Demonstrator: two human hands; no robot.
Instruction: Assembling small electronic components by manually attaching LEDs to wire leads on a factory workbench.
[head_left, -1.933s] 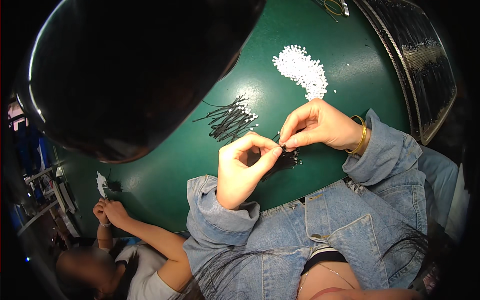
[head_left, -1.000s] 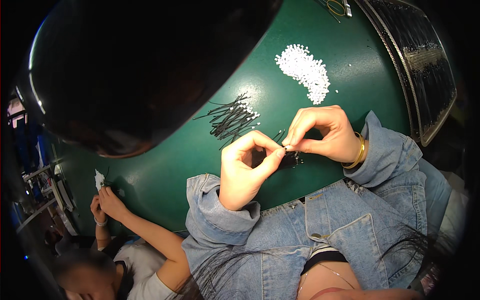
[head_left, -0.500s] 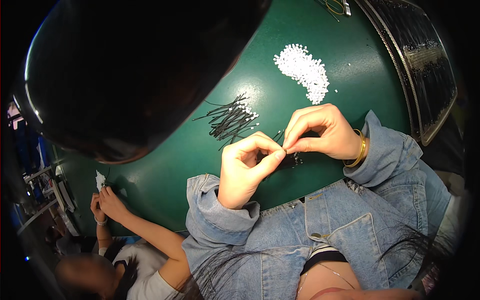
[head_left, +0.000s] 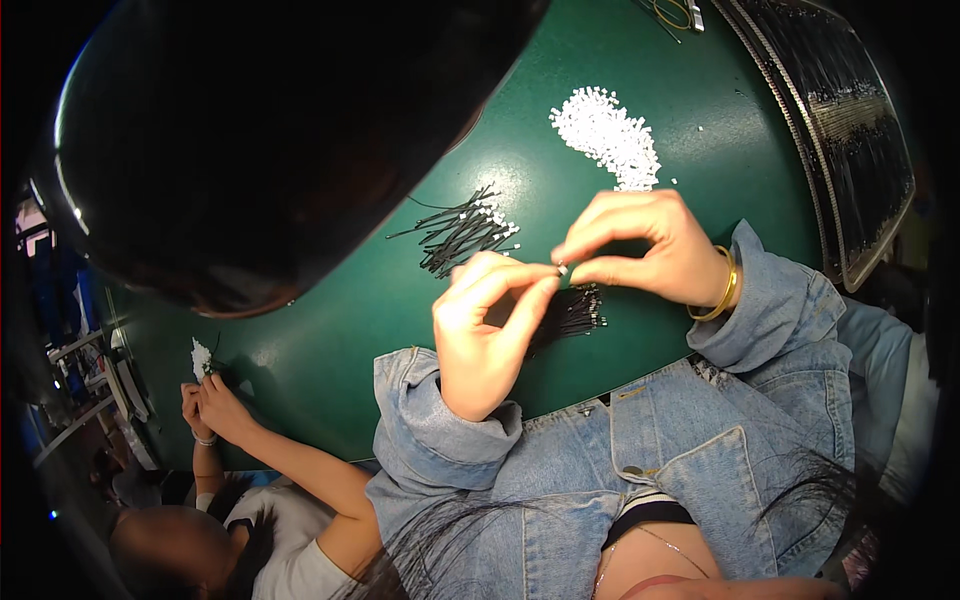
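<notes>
My left hand (head_left: 485, 325) pinches the end of a short black wire between thumb and forefinger. A tiny white connector housing (head_left: 562, 270) shows at those fingertips. My right hand (head_left: 655, 245), with a gold bangle at the wrist, is beside it, thumb and forefinger parted around the housing. Below the hands lies a bundle of short black wires (head_left: 578, 312) with small pale ends, partly hidden by the left hand. Beyond the left hand sits a loose heap of black wires (head_left: 455, 235), several tipped with white housings. Farther off is a pile of loose white housings (head_left: 605, 130).
The green table (head_left: 350, 370) curves past my front. A big dark rounded object (head_left: 250, 150) blocks the upper left. At the right stands a rack of black strands (head_left: 850, 120). A co-worker's hands (head_left: 215, 410) work at the lower left near a small white pile (head_left: 200, 355).
My right thumb and forefinger have parted from their pinch, and the white housing has come into sight. Both hands have shifted slightly, uncovering more of the wire bundle below.
</notes>
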